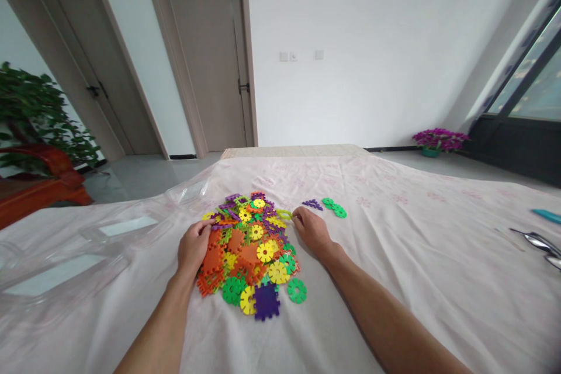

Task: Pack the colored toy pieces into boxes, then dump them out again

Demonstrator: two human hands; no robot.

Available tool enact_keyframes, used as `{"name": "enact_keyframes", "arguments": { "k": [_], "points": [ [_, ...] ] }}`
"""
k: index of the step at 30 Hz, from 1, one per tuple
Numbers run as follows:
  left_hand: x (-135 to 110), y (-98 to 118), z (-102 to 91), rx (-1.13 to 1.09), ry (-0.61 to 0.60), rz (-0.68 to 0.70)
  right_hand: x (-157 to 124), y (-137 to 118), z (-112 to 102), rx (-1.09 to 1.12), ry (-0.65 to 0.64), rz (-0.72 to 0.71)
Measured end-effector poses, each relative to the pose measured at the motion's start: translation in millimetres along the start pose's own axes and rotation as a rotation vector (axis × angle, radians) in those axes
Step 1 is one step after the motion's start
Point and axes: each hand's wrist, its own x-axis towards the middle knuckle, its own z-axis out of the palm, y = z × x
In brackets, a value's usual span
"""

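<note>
A heap of plastic interlocking pieces (249, 254) in orange, yellow, green and purple lies between my hands. My right hand (312, 229) is closed, pinching a yellow-green piece (284, 214) at the heap's upper right edge. My left hand (193, 248) reaches the heap's left side, its fingers curled together against orange and purple pieces; what they grip, if anything, is hidden. Beyond my right hand lie a purple piece (312, 204) and green flower-shaped discs (335, 208), apart from the heap. A purple square piece (266, 302) sits at the heap's near edge.
A pale patterned cloth (394, 228) covers the table. Clear plastic containers (56, 277) stand at left. Eyeglasses (537, 242) and a blue object (547, 215) lie at far right. Past the table are doors (204, 58), a wooden chair (44, 181) and potted flowers (439, 140).
</note>
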Motion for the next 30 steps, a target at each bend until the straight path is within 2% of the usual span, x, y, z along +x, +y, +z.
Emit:
{"name": "enact_keyframes", "arguments": {
  "k": [4,15,22,27,30],
  "points": [
    [-0.6,0.2,0.2,-0.001,0.006,-0.001,-1.1,1.0,1.3,0.001,-0.003,0.009],
    [-2.6,2.8,-1.2,-0.005,0.002,0.000,-2.0,5.3,5.6,0.165,-0.097,-0.268],
    [-2.6,1.3,-1.1,-0.011,-0.004,0.004,-2.4,3.0,4.8,0.136,-0.110,-0.265],
    [-1.8,-0.8,0.2,-0.013,-0.004,0.023,-2.9,-1.0,3.3,0.101,-0.147,-0.313],
    [-0.3,-2.9,1.9,-0.014,0.001,0.047,-3.4,-2.3,3.1,0.062,-0.151,-0.264]
  ]
}}
